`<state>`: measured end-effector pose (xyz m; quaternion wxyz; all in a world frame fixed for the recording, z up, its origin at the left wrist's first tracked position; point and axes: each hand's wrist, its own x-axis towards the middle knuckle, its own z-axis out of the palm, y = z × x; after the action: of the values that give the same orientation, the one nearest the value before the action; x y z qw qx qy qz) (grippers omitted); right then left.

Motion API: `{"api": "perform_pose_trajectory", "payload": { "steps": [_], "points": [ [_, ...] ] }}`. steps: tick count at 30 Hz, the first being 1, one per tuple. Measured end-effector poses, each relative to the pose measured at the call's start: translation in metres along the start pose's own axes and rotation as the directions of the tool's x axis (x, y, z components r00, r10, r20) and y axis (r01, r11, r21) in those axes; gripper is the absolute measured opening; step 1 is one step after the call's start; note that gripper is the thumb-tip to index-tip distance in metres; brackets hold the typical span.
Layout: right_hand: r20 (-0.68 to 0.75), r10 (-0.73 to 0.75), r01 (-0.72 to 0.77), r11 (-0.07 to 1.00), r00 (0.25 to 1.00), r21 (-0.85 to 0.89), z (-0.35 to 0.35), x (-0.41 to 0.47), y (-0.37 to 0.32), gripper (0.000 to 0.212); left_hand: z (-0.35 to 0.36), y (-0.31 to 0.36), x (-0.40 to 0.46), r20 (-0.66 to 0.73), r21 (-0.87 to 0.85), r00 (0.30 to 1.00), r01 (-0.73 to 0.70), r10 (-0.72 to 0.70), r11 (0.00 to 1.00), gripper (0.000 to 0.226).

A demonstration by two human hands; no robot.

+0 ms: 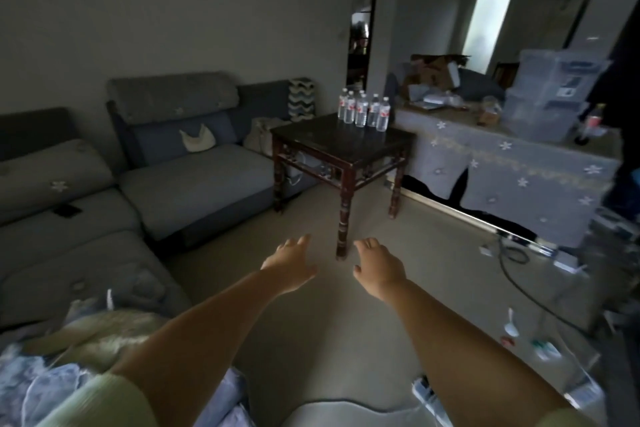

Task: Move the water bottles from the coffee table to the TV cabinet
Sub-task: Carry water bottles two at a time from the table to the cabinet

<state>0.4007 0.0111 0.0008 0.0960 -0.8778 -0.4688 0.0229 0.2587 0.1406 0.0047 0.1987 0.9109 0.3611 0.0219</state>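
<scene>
The room I see is dim and grey, with no lamp on. The brightest spot is a pale doorway [486, 29] far ahead of my right hand [379, 270], and daylight comes from that side. My two forearms catch more light than anything near them. Beyond my left hand [292, 262] the sofa [194, 177] is in deep shade, and its details are hard to read. The water bottles [363, 110] give small white glints. The whole picture is soft and a little smeared, more so at the borders. Straight walls bend near the edges because of the wide lens.
</scene>
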Motion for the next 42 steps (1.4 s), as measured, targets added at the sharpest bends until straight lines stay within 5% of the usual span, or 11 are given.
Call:
{"api": "perform_pose_trajectory", "payload": {
  "steps": [11,29,42],
  "points": [
    [0.049,-0.120,0.122,0.992,0.992,-0.031,0.022,0.110,-0.043,0.052,-0.030,-0.067,0.084,-0.010,0.006,0.992,0.125,-0.125,0.992,0.080],
    [0.124,-0.112,0.115,0.993,0.986,-0.023,0.057,0.327,-0.075,0.056,-0.084,-0.139,0.270,-0.008,-0.024,0.995,0.096,-0.096,0.995,0.074],
    [0.095,-0.221,0.222,0.975,0.971,-0.006,0.045,0.584,-0.046,0.053,-0.130,-0.157,0.502,-0.077,-0.052,0.976,0.199,-0.203,0.979,0.072]
  ]
}}
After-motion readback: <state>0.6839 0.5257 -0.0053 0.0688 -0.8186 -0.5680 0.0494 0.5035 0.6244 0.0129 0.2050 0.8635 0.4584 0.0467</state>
